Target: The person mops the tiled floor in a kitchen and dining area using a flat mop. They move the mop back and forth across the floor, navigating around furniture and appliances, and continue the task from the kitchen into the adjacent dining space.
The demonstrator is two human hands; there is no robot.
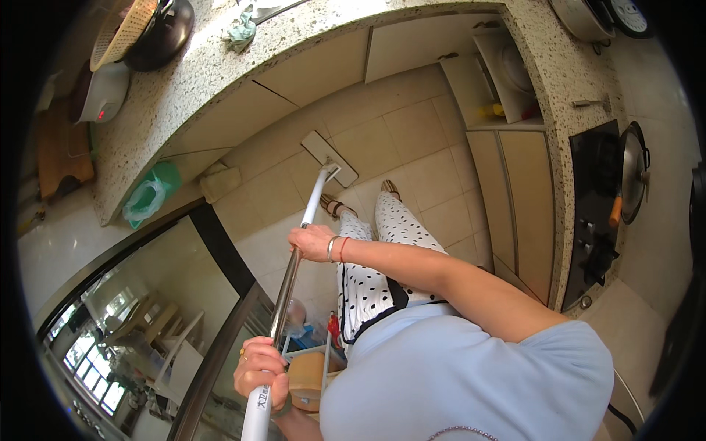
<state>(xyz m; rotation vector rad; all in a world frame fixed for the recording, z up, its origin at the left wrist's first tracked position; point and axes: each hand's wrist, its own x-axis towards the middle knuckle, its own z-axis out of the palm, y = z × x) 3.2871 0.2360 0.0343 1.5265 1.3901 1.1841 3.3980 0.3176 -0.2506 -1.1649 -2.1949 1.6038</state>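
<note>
A flat mop (282,298) slants across the view, its handle white at both ends with a bare metal stretch between. My left hand (262,371) is wrapped round the white upper grip. Farther down the pole, my right hand (312,242) is closed round it near the lower white section. The flat mop head (329,159) lies on the tiled floor (401,140) just ahead of my feet, set at an angle. Its underside is hidden.
Cabinets (309,70) under a speckled counter (294,33) curve round the far side. A green bin (153,192) and a folded cloth (220,182) sit by the left cabinets. At right are a black stove (594,184) and a wok (632,173); a glass door (147,323) stands at left.
</note>
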